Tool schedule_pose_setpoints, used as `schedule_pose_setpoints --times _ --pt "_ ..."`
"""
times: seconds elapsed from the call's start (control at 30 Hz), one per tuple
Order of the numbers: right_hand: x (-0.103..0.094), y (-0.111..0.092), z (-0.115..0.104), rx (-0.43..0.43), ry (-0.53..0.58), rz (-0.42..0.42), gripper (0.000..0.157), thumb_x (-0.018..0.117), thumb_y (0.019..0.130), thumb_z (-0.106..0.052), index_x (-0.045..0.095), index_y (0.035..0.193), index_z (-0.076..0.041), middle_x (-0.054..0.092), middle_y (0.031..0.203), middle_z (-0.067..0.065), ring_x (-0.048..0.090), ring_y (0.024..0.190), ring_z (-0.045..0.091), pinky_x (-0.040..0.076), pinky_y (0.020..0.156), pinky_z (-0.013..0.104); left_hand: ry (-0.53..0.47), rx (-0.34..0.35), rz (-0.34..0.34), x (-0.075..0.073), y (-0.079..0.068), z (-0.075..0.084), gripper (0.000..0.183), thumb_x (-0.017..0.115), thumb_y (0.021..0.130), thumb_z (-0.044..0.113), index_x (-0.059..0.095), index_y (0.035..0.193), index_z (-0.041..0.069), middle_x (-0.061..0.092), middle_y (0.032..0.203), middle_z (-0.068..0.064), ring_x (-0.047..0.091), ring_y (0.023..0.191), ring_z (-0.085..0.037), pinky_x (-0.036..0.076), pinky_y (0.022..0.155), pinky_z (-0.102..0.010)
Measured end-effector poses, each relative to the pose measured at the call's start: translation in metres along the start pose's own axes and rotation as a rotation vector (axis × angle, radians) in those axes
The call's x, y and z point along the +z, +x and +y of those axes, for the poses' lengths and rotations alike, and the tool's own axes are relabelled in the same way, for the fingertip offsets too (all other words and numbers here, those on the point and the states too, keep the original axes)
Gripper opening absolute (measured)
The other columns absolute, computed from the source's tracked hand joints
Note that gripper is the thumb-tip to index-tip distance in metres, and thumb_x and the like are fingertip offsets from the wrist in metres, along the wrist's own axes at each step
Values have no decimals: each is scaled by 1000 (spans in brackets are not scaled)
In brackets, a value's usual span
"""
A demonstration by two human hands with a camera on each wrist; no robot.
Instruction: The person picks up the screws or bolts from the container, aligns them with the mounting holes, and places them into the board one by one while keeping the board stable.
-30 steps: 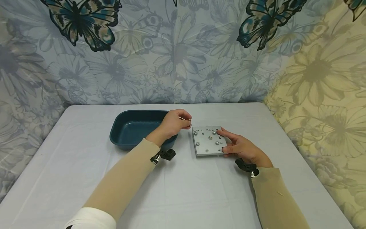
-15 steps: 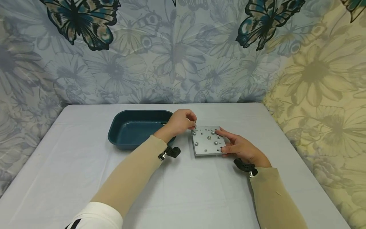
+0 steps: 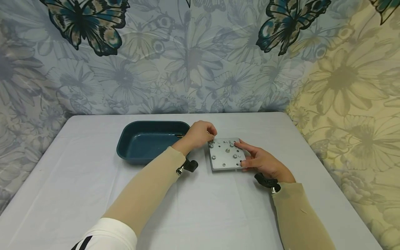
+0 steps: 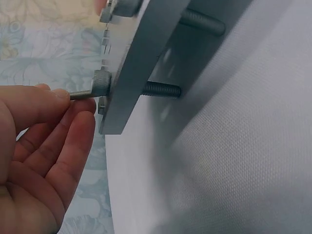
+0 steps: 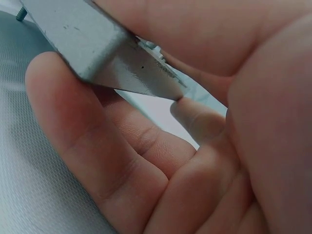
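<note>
A square metal plate [image 3: 222, 155] studded with several socket-head screws [image 4: 101, 82] is held just over the white table. My left hand [image 3: 200, 135] pinches a thin threaded screw [image 4: 80, 95] between thumb and fingers at the plate's far left corner. In the left wrist view the thin screw's end is beside a knurled screw head; whether it enters a hole is hidden. Thicker screw shanks [image 4: 163, 89] stick out of the plate's underside. My right hand [image 3: 265, 161] grips the plate's right edge, with fingers [image 5: 78, 122] beneath it in the right wrist view.
A dark teal tray [image 3: 134, 161] stands left of the plate, partly behind my left forearm. Something thin [image 3: 180, 136] shows inside near its right end. A patterned cloth [image 3: 193, 69] hangs along the table's far edge.
My left hand has moved right and slightly down, bringing the thin screw from beside the plate to its far left corner. The right hand keeps its grip on the plate.
</note>
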State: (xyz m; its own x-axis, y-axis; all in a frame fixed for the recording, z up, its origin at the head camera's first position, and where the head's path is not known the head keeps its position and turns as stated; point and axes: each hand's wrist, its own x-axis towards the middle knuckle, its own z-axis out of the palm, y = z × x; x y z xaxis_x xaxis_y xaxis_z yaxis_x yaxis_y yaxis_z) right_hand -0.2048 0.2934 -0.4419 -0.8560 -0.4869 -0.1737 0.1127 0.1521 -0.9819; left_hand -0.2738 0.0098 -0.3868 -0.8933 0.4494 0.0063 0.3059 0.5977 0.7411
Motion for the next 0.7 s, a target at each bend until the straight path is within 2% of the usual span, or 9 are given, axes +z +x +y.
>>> schedule_pose_setpoints --times 0.13,0.37,0.53,0.7 --pt "0 0 0 -5 13 -2 80 73 88 2 34 156 -11 4 166 -2 64 91 18 58 73 33 67 30 -8 2 1 0 11 70 94 10 74 104 8 67 96 2 59 91 -16 48 79 -32" --pt "1 1 2 -15 37 -24 80 73 89 2 32 157 -9 1 166 -1 66 92 19 58 73 34 118 37 -29 1 0 1 5 71 94 11 73 99 10 67 96 1 60 91 -17 48 81 -33" --pt "1 1 2 -17 33 -22 80 73 88 2 33 157 -9 2 166 -1 66 93 19 58 74 35 111 41 -46 0 -1 1 5 71 94 12 72 99 11 67 97 2 60 92 -16 48 80 -32" --pt "1 0 1 -20 25 -20 79 73 88 2 33 156 -9 2 166 -1 65 92 19 58 73 34 56 34 -47 -1 0 -1 8 70 94 12 73 101 9 67 95 3 60 89 -16 49 76 -32"
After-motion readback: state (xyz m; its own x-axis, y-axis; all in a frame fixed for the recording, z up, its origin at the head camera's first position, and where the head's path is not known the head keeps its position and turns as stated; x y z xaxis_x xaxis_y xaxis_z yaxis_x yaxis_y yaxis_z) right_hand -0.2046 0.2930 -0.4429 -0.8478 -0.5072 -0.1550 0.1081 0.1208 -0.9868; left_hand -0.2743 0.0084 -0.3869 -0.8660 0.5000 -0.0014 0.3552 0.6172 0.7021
